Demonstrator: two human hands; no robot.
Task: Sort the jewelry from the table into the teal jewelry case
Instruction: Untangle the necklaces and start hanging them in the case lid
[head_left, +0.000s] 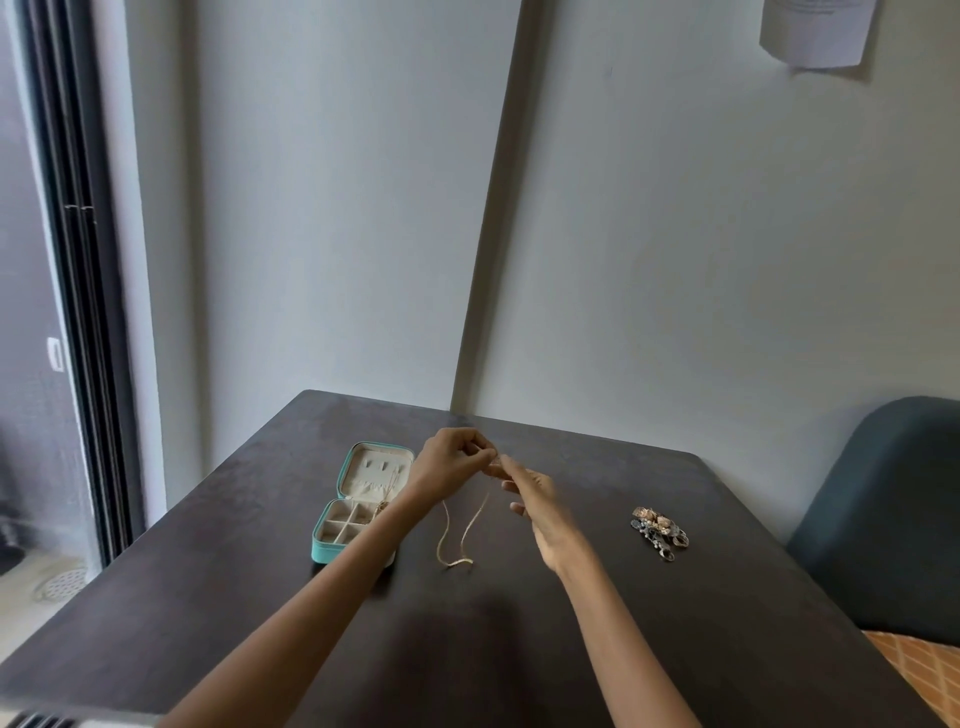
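Both bare forearms reach forward toward 12 o'clock. The left hand (451, 460) has curled fingers pinching at its tips; the right hand (540, 506) meets it from 4 o'clock, fingertips touching.

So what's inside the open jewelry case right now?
The jewelry case shows cream dividers, its visible sections mostly bare, with something small and gold near the hinge. The left forearm covers its right side.
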